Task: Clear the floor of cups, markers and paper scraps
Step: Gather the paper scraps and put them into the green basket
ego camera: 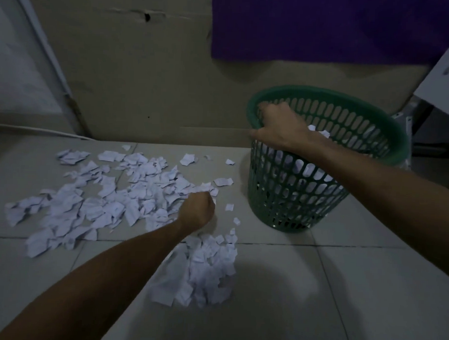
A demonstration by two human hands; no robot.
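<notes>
Pale floor tiles (341,288) run up to a sheet of cardboard (145,78) leaning at the back, in dim light. Torn white paper scraps (102,198) lie spread across the tiles at left, with a tighter heap (207,268) nearer the camera. At the spread's right edge, the left hand (198,209) is balled into a fist, scraps poking out from its curled fingers. Further right, the right hand (281,126) grips the rim of a tilted green slotted basket (293,197), fingers hooked inside, thumb outside; more scraps show through its slots.
</notes>
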